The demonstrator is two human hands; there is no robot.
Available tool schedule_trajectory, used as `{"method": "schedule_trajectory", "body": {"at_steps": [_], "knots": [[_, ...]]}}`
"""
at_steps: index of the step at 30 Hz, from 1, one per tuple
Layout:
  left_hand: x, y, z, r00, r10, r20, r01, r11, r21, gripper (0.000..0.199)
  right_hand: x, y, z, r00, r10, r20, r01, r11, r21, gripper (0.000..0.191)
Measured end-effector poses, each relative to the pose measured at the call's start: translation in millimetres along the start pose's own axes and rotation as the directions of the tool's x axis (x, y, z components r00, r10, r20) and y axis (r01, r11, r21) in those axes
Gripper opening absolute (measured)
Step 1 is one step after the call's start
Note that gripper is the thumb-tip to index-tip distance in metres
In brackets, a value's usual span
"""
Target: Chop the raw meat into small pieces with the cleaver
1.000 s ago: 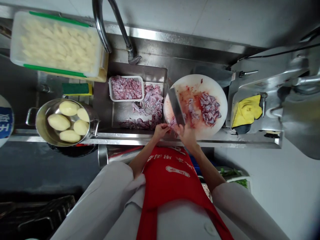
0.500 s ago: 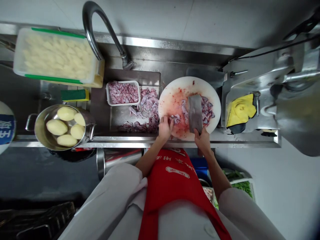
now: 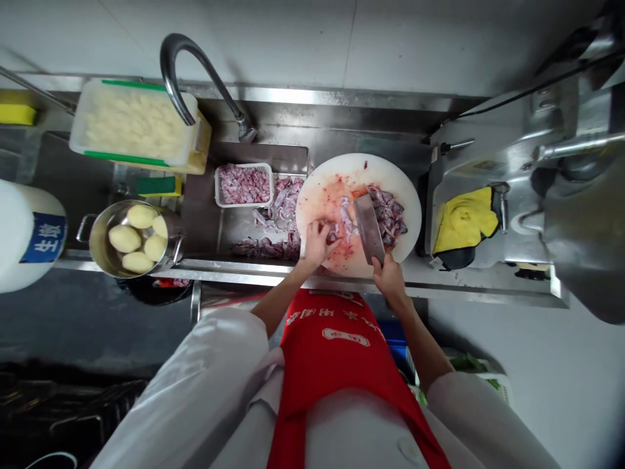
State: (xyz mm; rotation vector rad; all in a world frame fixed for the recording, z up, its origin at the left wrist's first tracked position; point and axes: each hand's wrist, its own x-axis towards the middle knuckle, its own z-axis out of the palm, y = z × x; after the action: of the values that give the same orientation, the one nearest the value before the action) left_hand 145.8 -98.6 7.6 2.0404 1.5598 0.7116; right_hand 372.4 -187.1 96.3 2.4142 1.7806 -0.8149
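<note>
My right hand (image 3: 389, 277) grips the handle of a broad cleaver (image 3: 370, 228), whose blade lies over the round white cutting board (image 3: 319, 179). Dark pinkish meat pieces (image 3: 388, 212) are heaped to the right of the blade. On the board's left part, my left hand (image 3: 319, 244) has its fingers curled at a small piece of meat (image 3: 333, 232). A paler piece (image 3: 346, 218) lies between that hand and the cleaver. Red stains spread over the board.
Left of the board, the sink holds a white basket of cut meat (image 3: 244, 184) and loose meat (image 3: 288, 195). Farther left are a pot (image 3: 103, 244) of potatoes, a sponge (image 3: 159, 185) and a lidded tub (image 3: 137, 124) under the faucet (image 3: 208, 62). A yellow cloth (image 3: 466, 220) lies right.
The cleaver has tilted, its blade top swinging left, away from the heap. My left hand has moved a little farther over the board. The whole view has shifted slightly.
</note>
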Motion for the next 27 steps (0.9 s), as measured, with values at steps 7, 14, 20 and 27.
{"method": "schedule_trajectory", "body": {"at_steps": [7, 14, 20, 27], "knots": [[-7, -19, -12.3, 0.966, 0.222, 0.134, -0.202, 0.968, -0.149, 0.019, 17, -20, -18, 0.993, -0.106, 0.054, 0.112, 0.986, -0.126, 0.033], [-29, -16, -3.8, 0.966, 0.037, -0.257, -0.092, 0.974, -0.205, 0.022, 30, -75, -9, 0.958, -0.221, 0.183, 0.258, 0.943, -0.210, 0.038], [-40, -5, -1.0, 0.819, -0.245, -0.518, 0.135, 0.961, -0.242, 0.043, 34, -91, -17, 0.940, -0.234, 0.250, 0.295, 0.923, -0.246, 0.034], [-36, 20, 3.4, 0.841, -0.337, -0.423, 0.315, 0.941, -0.125, 0.066, 40, -116, -19, 0.959, -0.276, 0.062, 0.283, 0.946, -0.160, 0.041]]}}
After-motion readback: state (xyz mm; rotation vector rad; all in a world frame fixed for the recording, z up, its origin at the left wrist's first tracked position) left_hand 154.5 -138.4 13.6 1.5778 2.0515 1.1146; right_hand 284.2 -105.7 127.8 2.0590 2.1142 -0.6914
